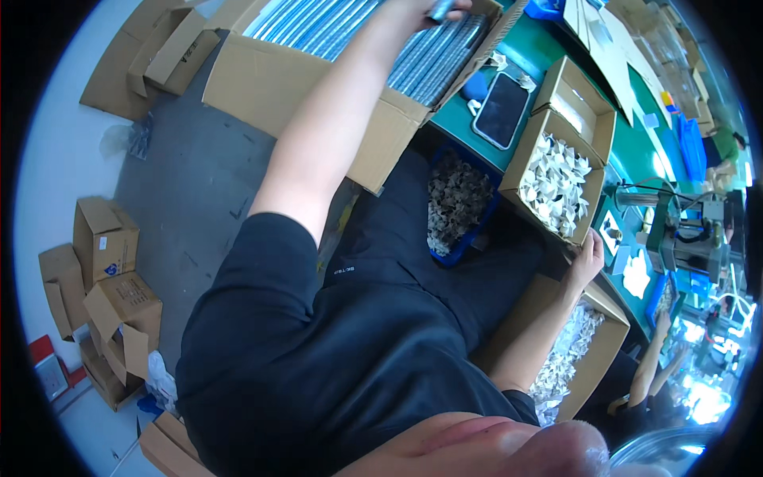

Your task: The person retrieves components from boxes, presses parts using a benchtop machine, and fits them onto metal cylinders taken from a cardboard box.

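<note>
Overall, a green bench (457, 126) is running through the upper right of the frame, supporting the smaller containers. A large carton (254, 89), upper centre, is standing with its flaps folded outward, presumably to leave the contents exposed; it is holding closely packed rows of silvery strips (311, 25). A second carton (608, 340), lower right, is containing loose whitish pieces (563, 362). Right of centre, an open cardboard box (520, 163) is sitting at the bench edge, probably for easy reach, and is carrying pale star-shaped pieces (556, 179). Below that edge, a blue bin (447, 259) is holding small greyish pieces (461, 191). The left hand (417, 14), top centre, is closing around a small silvery item (439, 10) above the strips. The right hand (590, 256) is resting at the box's lower corner, fingers curled, perhaps steadying it; whether it is gripping cannot be told. A phone (502, 110) is lying beside the box.
</note>
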`<action>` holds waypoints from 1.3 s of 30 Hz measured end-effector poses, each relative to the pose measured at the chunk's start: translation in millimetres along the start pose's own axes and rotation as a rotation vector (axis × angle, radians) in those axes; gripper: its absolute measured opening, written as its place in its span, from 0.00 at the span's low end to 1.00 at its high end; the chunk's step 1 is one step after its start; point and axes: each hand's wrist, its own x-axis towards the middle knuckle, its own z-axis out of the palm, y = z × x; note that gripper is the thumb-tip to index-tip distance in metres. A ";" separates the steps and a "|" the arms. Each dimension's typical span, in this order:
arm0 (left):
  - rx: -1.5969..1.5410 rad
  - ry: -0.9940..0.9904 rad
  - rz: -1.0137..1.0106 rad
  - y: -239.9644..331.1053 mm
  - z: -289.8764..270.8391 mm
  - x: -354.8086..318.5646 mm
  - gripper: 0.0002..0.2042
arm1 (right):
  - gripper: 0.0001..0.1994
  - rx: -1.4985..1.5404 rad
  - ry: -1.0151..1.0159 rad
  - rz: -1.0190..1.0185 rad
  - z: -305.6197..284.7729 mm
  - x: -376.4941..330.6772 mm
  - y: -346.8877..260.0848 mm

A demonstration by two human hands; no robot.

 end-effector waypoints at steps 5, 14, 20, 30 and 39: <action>-0.286 -0.479 0.055 37.8 26.1 -147.0 0.20 | 0.10 -0.296 0.176 -0.274 9.8 -12.1 -36.1; -0.344 -0.838 -0.195 -49.1 98.4 -243.3 0.27 | 0.16 0.003 -0.794 -0.741 131.0 -82.5 -199.9; -0.089 -0.693 -0.393 -84.3 107.0 -248.4 0.29 | 0.08 0.105 -1.080 -0.556 129.3 -80.6 -162.6; -0.214 -0.816 -0.530 -157.9 145.6 -241.9 0.23 | 0.10 -0.067 -0.765 -0.663 55.5 -86.2 -128.4; -0.283 -0.424 -0.892 -254.2 134.2 -289.3 0.24 | 0.13 -0.443 -0.290 -0.463 -28.4 -38.3 -105.5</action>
